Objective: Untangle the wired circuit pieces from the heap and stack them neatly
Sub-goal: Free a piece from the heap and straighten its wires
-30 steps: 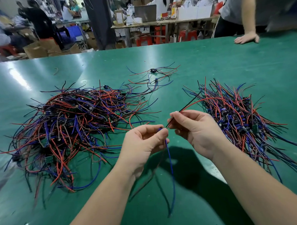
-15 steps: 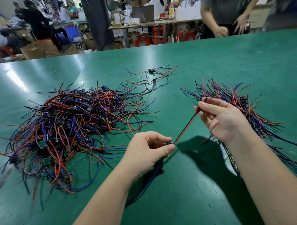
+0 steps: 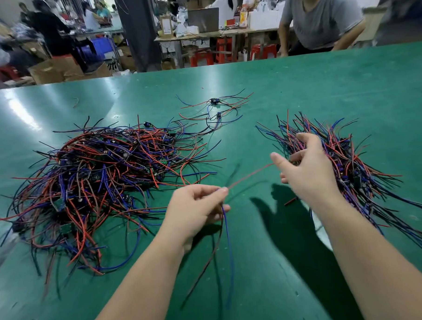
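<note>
Pinching a wired circuit piece [image 3: 228, 236] just right of the tangled heap [image 3: 104, 169], the left hand [image 3: 197, 206] stretches its red wire toward the spread-fingered right hand [image 3: 309, 172], grip unclear, over the sorted stack [image 3: 350, 153] farther right of that heap.

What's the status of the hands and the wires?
Left hand pinches wired piece. Right hand at its red wire, grip unclear. Tangled heap left, stack right.
</note>
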